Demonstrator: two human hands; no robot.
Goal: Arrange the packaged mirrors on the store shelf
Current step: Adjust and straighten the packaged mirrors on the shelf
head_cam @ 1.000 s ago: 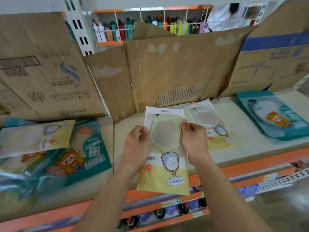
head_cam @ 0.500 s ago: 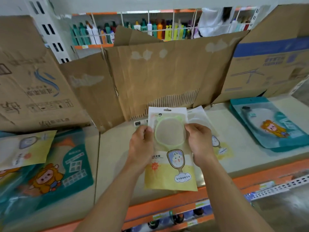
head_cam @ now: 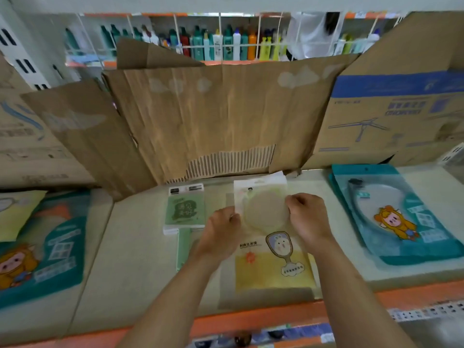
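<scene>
Since half a second earlier, the yellow mirror pack [head_cam: 272, 247] had come further in over the shelf [head_cam: 130, 247]. Its lower end no longer hung past the orange front edge [head_cam: 251, 320]. It covered the matching pack [head_cam: 277, 177] that had lain there, of which only a white top corner still showed at twelve o'clock.

Both hands held it. The left hand [head_cam: 221, 233] pinched the pack's left border with curled fingers, and the right hand [head_cam: 308, 219] pinched the right border beside the round mirror face. Whether the pack already rested on the one beneath or hovered just over it could not be told.

At nine o'clock from it, just beside the left hand, lay a green mirror pack [head_cam: 185, 209] with its handle pointing toward six o'clock. At three o'clock, apart from the right hand, sat a stack of teal packs [head_cam: 401, 222] with a cartoon figure on top. Far out at nine o'clock lay another teal pack [head_cam: 57, 247], a second yellow pack [head_cam: 17, 212] overlapping its upper left.

At twelve o'clock a creased cardboard sheet [head_cam: 213, 116] leaned upright behind the shelf — a blue-banded carton [head_cam: 401, 101] stood to its right. Above it showed a row of coloured bottles [head_cam: 221, 43].
</scene>
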